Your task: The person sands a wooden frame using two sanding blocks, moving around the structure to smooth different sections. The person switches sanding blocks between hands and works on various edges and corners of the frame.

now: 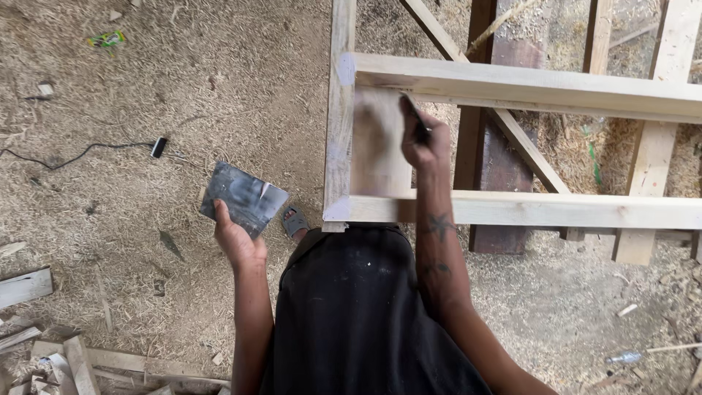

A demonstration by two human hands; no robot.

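- Gripping a dark, slim tool [418, 123], the right hand [425, 144] is closed around it and presses it against a pale wooden board [379, 144] set inside the corner of a wooden frame [512, 86]; the tool's tip is too blurred to identify.
- Motion blur smears the board's surface, so its grain cannot be made out; its shape is a plain upright rectangle of light, raw timber.
- The frame is built of squared, unfinished softwood rails: one upright at left, two long horizontal rails, and diagonal braces behind them, with greyish patches at the corner joints.
- The left hand [238, 241] is raised away from the frame, fingers curled around the lower edge of a flat grey rectangular sheet [243, 197]; the sheet looks smeared and dull, with a pale fold at one corner.
- Below the frame, the person's dark trousers [358, 307] fill the lower middle, and a sandalled foot [295, 220] shows just beside the sheet.
- A thick carpet of sawdust and shavings [183, 88] covers the ground, fibrous and tan.
- A black cable with a plug [158, 147] lies across it at left.
- Offcuts of wood [66, 358] are piled at lower left, and a small clear bottle [624, 358] lies at lower right.
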